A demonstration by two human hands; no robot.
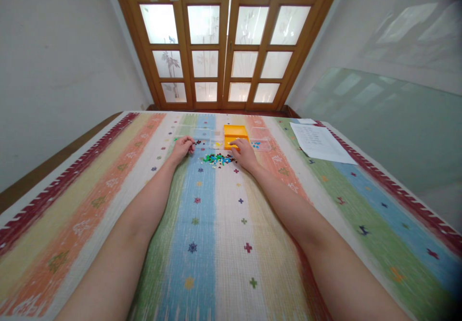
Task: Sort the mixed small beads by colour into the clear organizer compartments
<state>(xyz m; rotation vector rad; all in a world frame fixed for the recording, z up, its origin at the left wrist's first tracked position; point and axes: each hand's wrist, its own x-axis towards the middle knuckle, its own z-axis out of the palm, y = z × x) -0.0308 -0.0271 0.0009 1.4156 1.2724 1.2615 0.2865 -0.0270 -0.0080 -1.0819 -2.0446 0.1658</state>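
Observation:
A small heap of mixed beads or small pieces (218, 160), in green, blue, white and dark red, lies on the striped tablecloth between my hands. My left hand (183, 148) is closed at the edge of a clear box, beside some dark red pieces (198, 142); whatever its fingers hold is hidden. Over the front of an orange box with its lid up (236, 130) is my right hand (244, 152), thumb and fingers apart, with nothing visible in them. Yellow pieces (218, 144) sit left of the orange box, and blue pieces (256, 145) lie in a clear box (265, 140) on its right.
The patterned tablecloth (231, 224) covers the whole table. Printed white paper (319, 141) lies at the far right, with a smaller sheet (306, 121) behind it. Wooden doors with glass panes (227, 46) stand beyond the table, between walls on both sides.

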